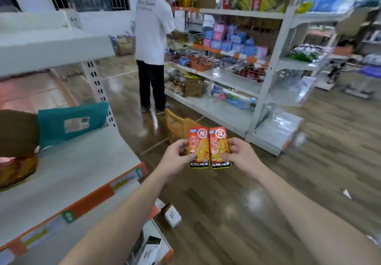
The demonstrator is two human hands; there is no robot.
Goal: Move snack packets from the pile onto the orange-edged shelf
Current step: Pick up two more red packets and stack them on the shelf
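Two orange snack packets are held upright and side by side in a shop aisle, above the wooden floor (226,213). The left hand (177,157) pinches the left packet (198,145) near its lower edge, thumb on the front, and the right hand (240,154) grips the right packet (219,144) the same way, with the packets' inner edges touching. Each carries a black band at the bottom (reading KONCHEW). To the left runs the orange-edged shelf (92,200), bearing one teal package (72,120) toward the back and, at the far left, a blurred pile (16,170) of orange packets. Ahead, one person (153,27) in a white T-shirt stands facing a stocked white rack (224,78). One orange basket (177,126) sits on the floor just beyond the packets — one small white box (173,216) lies near the shelf's foot.
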